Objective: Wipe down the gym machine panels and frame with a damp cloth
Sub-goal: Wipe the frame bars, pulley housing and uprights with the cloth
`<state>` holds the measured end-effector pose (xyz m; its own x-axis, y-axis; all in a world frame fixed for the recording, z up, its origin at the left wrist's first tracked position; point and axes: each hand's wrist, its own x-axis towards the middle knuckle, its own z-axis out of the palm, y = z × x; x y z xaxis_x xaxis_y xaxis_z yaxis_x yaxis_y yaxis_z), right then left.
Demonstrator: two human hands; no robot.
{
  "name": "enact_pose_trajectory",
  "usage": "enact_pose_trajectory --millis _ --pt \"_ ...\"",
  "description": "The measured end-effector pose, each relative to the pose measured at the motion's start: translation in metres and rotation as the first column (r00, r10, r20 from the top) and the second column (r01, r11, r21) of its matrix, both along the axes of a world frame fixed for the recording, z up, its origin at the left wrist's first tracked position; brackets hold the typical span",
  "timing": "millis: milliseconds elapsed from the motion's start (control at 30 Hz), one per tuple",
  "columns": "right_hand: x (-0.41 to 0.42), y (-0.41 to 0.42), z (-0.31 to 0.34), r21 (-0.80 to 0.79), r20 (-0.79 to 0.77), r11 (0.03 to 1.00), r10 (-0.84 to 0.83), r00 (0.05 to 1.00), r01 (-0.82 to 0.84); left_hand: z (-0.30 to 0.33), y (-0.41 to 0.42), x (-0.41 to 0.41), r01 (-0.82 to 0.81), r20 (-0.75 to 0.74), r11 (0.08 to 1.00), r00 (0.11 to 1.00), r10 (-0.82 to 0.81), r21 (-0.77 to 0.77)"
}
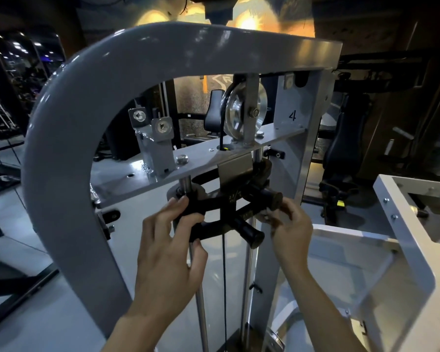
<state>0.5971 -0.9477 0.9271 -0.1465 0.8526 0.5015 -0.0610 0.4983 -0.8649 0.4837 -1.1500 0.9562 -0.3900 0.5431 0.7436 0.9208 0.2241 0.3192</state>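
Your left hand grips the black weight plate inside the grey frame; your right hand pinches its peg.

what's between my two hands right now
In the head view, the black weight plates with their round pegs, plus the thin black cable, sit between the left hand and the right hand. No cloth shows there.

black padded seat, mirror, warm wall lights
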Motion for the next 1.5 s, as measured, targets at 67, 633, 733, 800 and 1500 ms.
enact_pose_trajectory --millis 67,633,733,800,1500 --pt "0.004 -0.013 -0.004 0.076 0.041 0.997 0.025 0.999 -0.028 0.0 0.0 0.001 0.006 0.011 1.0 1.0 -0.006 -0.001" --pt "0.027 -0.006 0.012 -0.217 -0.106 0.756 0.61 0.785 -0.617 -0.009 -0.012 0.002 0.147 0.061 0.989 0.988 -0.145 -0.029" --pt "0.03 -0.003 0.015 -0.241 -0.047 0.699 0.685 0.727 -0.674 -0.013 -0.016 0.004 0.169 0.06 0.984 0.984 -0.166 -0.06" --pt "0.042 0.004 0.025 -0.293 0.012 0.655 0.73 0.683 -0.696 -0.017 -0.02 0.006 0.182 0.079 0.981 0.981 -0.177 -0.072" --pt "0.042 -0.061 0.019 0.456 0.355 0.865 0.038 0.934 -0.208 -0.047 -0.035 0.01 0.257 0.421 0.966 0.877 -0.232 -0.003"
